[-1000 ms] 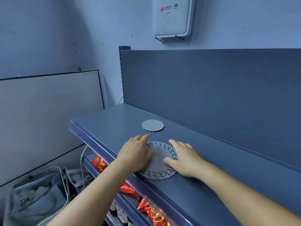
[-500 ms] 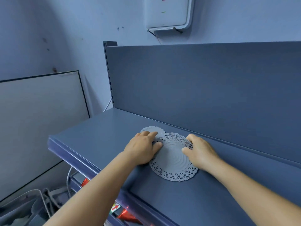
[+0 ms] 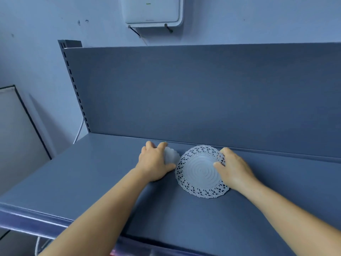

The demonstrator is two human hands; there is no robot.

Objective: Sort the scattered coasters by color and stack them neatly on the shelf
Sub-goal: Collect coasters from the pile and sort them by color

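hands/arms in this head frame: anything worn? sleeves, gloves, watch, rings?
Nothing worn that shows. The left hand and right hand are bare, with no gloves, and no rings on the fingers that show. Both forearms are bare from wrist to the frame's edge: no sleeves, watch, bands or markings. Anything above the elbows is out of frame.

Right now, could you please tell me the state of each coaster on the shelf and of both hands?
Large round lace-edged white coaster: flat on the grey-blue shelf, near the back panel.
Small round scalloped white coaster: lifted at one edge, partly hidden by the left hand.
Left hand: fingers curled round the small coaster.
Right hand: rests on the large coaster's right edge, fingers slightly bent.
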